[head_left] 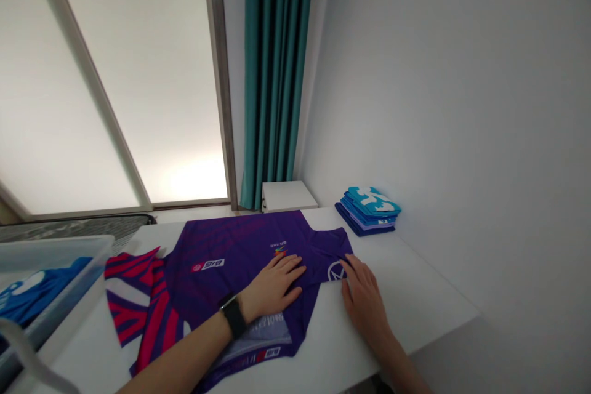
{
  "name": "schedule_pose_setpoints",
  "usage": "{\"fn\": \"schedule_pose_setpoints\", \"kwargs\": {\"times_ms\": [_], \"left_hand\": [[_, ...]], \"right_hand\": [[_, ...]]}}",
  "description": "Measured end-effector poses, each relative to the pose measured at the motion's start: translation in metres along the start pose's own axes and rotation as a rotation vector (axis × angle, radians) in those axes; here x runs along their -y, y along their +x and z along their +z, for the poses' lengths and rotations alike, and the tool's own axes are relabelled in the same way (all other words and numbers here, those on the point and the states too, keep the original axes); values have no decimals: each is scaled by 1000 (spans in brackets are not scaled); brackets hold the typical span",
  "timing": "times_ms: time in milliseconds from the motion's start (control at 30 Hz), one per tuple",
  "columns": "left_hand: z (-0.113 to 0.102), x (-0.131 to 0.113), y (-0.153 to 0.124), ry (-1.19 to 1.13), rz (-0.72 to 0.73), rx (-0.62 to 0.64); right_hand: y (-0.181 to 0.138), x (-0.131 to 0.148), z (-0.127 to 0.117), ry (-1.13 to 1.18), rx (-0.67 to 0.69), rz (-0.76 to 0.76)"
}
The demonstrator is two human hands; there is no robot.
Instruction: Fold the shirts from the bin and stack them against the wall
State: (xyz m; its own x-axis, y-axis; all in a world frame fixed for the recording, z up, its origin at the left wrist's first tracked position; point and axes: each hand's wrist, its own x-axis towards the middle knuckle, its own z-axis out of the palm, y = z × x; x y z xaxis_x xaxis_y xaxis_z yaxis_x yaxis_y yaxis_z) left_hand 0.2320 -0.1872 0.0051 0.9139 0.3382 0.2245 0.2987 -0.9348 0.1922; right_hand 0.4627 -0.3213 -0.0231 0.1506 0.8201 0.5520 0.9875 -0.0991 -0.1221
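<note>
A purple short-sleeved jersey [249, 235] lies spread on the white table [392, 345], its collar side toward me and its left sleeve patterned in red, white and purple. My left hand [277, 286], with a dark watch [233, 315] on the wrist, rests flat on the chest with fingers apart, just below a small colourful logo. At the right sleeve [330, 249], my right hand [364, 298] touches the cuff beside a white round emblem. Its fingers are stretched out over the sleeve's edge. My left forearm covers part of the jersey's near side.
A stack of folded blue garments [369, 212] sits at the table's back right, near the wall. On the left stands a translucent plastic bin [99, 252] with blue clothing [41, 289] inside. Behind the table are a white cabinet [289, 196] and a green curtain [277, 74].
</note>
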Motion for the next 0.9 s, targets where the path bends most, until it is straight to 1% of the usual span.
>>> {"fn": "schedule_pose_setpoints", "kwargs": {"times_ms": [67, 133, 233, 333, 467, 633, 800, 900], "left_hand": [[0, -8, 0, -6, 0, 36], [0, -10, -1, -14, -3, 54], [2, -8, -2, -24, -1, 58], [5, -5, -3, -20, 2, 50], [7, -3, -4, -18, 18, 35], [6, -3, -5, -3, 33, 45], [0, -2, -4, 11, 67, 74], [-9, -11, -4, -16, 151, 105]], "right_hand": [[3, 10, -4, 35, 77, -148], [7, 21, -6, 57, 162, -215], [11, 35, -5, 66, 270, -240], [9, 36, 0, 52, 320, -206], [-3, 21, 3, 14, 326, -110], [-17, -5, -2, 0, 365, -77], [-17, -28, -6, -2, 354, -61], [-12, -35, -5, -23, 342, -15]]}}
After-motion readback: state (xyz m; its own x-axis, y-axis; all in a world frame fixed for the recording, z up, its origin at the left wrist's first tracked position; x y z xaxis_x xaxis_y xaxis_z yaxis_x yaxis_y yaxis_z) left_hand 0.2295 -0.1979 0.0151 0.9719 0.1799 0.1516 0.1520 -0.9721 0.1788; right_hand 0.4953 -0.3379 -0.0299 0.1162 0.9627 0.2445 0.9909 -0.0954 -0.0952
